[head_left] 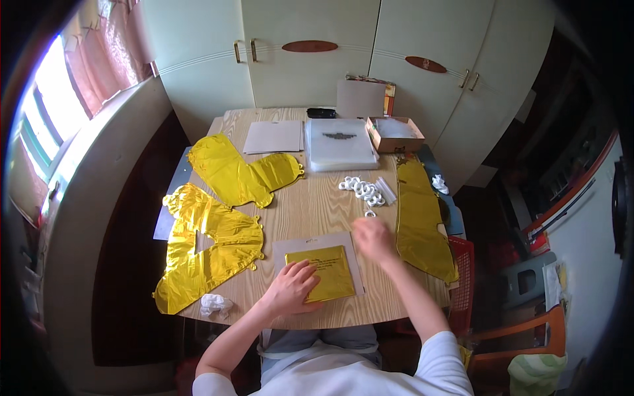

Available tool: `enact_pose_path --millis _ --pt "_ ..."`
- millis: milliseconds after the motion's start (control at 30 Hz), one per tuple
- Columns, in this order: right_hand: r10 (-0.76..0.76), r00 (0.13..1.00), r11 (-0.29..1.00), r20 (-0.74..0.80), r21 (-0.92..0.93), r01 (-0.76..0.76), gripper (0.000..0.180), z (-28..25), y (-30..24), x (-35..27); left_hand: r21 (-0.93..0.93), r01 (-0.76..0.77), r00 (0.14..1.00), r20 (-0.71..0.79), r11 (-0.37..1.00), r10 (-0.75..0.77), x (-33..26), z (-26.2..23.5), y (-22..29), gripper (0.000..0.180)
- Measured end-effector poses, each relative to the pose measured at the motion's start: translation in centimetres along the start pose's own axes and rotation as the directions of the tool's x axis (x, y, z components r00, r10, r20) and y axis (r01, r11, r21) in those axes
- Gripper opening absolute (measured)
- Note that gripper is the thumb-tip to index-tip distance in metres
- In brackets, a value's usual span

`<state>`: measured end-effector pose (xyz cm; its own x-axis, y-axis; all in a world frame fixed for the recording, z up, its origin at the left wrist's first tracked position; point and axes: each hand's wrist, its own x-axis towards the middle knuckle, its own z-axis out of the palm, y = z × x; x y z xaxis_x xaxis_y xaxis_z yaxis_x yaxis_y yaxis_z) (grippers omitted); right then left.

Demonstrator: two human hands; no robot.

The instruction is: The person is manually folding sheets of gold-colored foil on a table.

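A folded gold foil sheet (335,282), with small dark print on it, lies flat on a pale grey card (356,267) near the table's front edge. My left hand (294,287) rests on its left side, fingers stretched out and pressing lightly on the foil. To the right of the card, my right hand (374,239) hovers over the table, blurred; its fingertips are hard to make out. Just beyond it sits a single white ring-like coil (370,214). A pile of similar white coils (363,189) lies farther back, beside some thin clear tubes or straws (386,190).
Unfolded gold foil balloons (244,173) spread over the left side, with another foil balloon (422,224) at the right edge. Behind are a stack of clear plastic bags (340,148), grey cards (273,136) and an open box (396,142). Crumpled white tissue (216,305) lies front left.
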<state>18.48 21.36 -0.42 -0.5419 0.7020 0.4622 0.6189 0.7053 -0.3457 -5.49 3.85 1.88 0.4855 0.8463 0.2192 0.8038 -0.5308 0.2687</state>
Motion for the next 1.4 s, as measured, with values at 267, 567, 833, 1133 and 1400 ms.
enact_pose_path --millis 267,567,833,1133,1400 --pt "0.151 0.986 0.985 0.071 -0.097 -0.144 0.014 -1.1 6.9 2.3 0.069 -0.080 0.995 -0.052 0.994 0.084 -0.3 0.2 -0.2 0.044" --pt "0.067 0.996 0.982 0.051 -0.179 -0.057 0.006 -0.6 4.6 -0.7 0.120 -0.137 0.985 -0.083 0.983 0.148 -0.3 1.1 0.5 0.038" --pt "-0.013 0.989 0.978 0.148 0.206 -0.018 0.004 -4.1 -5.7 -7.4 0.080 -0.130 0.989 -0.056 0.988 0.135 -0.9 1.1 0.0 0.044" --pt "-0.187 0.982 0.975 0.022 0.129 0.183 0.010 -1.9 -8.6 -11.1 0.074 -0.119 0.992 -0.020 0.990 0.121 -1.8 0.6 0.9 0.043" --pt "-0.338 0.937 0.939 0.093 -0.034 0.342 0.023 -2.8 -9.9 -10.8 -0.009 -0.151 0.986 -0.074 0.989 0.150 -2.5 0.8 0.7 0.037"
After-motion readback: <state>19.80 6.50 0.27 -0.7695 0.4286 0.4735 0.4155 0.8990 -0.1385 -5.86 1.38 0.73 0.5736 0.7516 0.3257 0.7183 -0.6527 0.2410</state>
